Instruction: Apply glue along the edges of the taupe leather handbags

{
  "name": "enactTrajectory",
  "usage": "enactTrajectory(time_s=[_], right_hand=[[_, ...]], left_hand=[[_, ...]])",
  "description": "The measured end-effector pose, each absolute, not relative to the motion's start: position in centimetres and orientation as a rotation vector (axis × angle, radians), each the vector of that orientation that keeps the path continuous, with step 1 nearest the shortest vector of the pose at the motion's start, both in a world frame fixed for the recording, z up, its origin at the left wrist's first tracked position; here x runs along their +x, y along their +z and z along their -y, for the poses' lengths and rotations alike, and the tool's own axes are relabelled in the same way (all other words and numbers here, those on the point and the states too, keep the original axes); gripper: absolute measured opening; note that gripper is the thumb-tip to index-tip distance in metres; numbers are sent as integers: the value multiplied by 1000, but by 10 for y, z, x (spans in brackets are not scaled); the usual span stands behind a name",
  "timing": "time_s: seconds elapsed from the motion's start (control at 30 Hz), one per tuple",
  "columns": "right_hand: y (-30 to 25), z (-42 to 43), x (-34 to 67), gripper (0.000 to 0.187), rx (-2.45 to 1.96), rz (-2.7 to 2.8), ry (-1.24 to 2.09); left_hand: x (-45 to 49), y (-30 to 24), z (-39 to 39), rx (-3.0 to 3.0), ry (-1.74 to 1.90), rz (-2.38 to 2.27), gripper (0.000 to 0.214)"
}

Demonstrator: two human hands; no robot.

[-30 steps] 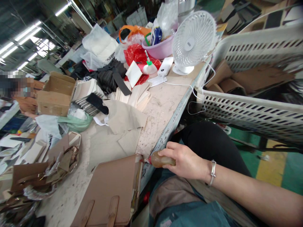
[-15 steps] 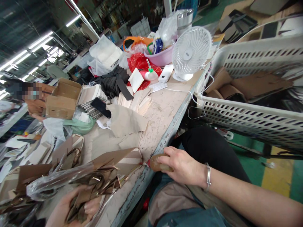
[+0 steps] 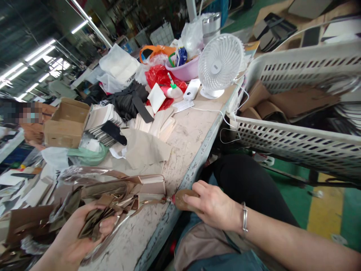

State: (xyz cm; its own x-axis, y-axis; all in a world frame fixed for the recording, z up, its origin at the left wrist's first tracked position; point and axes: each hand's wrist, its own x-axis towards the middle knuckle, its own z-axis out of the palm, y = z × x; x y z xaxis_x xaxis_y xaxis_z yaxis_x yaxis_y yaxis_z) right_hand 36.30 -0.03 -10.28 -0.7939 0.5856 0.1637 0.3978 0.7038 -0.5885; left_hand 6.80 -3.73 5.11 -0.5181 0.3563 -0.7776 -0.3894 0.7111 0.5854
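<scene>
My right hand (image 3: 210,203) is wrapped round an amber squeeze bottle (image 3: 182,200) with a red tip. That tip points left and meets the end of a brown bag piece (image 3: 152,185) at the table's edge; whether it touches cannot be made out. My left hand (image 3: 81,229) is closed on bunched olive-brown fabric (image 3: 97,222), which belongs to the bag piece or lies against it. Clear plastic wrap (image 3: 87,171) runs along the bag. More brown bag parts (image 3: 28,224) lie to the left, partly hidden by my left arm.
On the table stand a white fan (image 3: 220,66), a pink basin (image 3: 183,71), a cardboard box (image 3: 67,124) and a dark phone-like piece (image 3: 114,131). Beige sheets (image 3: 143,146) lie behind the bag. A white slatted crate (image 3: 296,137) holds brown pieces on the right. Another person (image 3: 34,124) is far left.
My left hand has shifted up a little with the fabric, and the bag's plastic wrap has swung up and back. The bottle stays at the bag's end. The whole view has shifted slightly.
</scene>
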Motion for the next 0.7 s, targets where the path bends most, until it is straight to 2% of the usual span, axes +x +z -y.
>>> enactTrajectory(time_s=[0.13,0.3,0.57,0.7], right_hand=[[-109,-2,368,34,-748,2542,654],[-114,-5,371,40,-700,2468,656],[-110,1,366,37,-586,2566,558],[-113,-2,367,38,-634,2508,479]], left_hand=[[70,54,42,-50,950,-1947,13],[69,52,44,-66,992,-1899,12],[67,52,49,31,938,-1904,16],[68,51,58,-112,972,-1882,16]])
